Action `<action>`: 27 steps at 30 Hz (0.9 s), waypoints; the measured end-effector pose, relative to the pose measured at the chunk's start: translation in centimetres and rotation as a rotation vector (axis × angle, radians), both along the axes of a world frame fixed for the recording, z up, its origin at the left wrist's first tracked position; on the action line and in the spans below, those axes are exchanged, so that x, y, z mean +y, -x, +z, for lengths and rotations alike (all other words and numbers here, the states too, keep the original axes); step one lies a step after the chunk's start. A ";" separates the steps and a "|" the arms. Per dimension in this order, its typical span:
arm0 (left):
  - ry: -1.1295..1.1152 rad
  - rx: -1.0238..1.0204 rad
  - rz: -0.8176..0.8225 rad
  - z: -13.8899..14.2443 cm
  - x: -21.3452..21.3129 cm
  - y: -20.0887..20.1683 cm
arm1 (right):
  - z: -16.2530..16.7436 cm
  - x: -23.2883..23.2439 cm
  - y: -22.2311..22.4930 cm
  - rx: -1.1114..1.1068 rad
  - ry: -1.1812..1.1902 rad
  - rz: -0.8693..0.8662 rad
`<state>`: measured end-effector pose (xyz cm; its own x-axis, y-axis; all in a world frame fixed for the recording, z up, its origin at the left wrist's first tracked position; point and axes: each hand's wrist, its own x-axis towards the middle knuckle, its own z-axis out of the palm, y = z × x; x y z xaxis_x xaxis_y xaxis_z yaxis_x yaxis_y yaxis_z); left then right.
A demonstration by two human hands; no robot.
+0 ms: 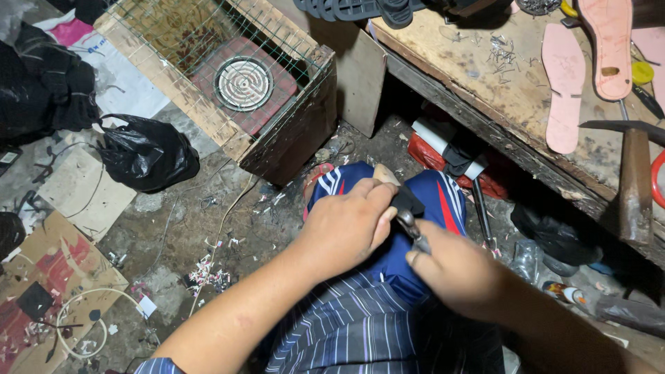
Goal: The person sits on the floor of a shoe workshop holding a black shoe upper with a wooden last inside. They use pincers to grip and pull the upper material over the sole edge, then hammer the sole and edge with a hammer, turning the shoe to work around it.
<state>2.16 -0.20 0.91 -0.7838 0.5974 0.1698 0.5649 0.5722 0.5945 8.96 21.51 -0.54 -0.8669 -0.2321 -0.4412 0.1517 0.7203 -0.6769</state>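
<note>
The left hand [346, 225] is closed around a small black piece [407, 203] over the knees, near the middle of the scene. The right hand [454, 266] is closed on a metal tool [410, 227] that touches the piece. The work looks only partly done, and pink soles [564, 86] wait on the desk [485, 83] far right.
</note>
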 end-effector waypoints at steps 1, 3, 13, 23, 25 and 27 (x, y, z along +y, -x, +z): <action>-0.033 0.003 -0.006 -0.2 -0.1 0.0 | -0.1 -0.6 -0.1 0.049 -0.046 0.000; -0.098 0.006 -0.018 -0.7 -0.3 -0.1 | -1.0 -2.2 -0.3 0.146 -0.135 0.001; -0.081 -0.035 0.103 -0.4 -0.9 0.1 | -1.7 -1.5 1.6 0.095 0.214 0.005; -0.089 -0.110 0.188 -1.0 -1.6 -0.1 | -4.8 -5.5 0.5 0.442 -0.288 0.052; -0.097 -0.087 0.183 -0.8 -2.0 0.0 | -3.8 -4.3 1.1 0.334 -0.177 0.043; -0.096 -0.063 0.165 -0.8 -2.0 -0.4 | -2.5 -3.1 1.4 0.055 0.015 -0.014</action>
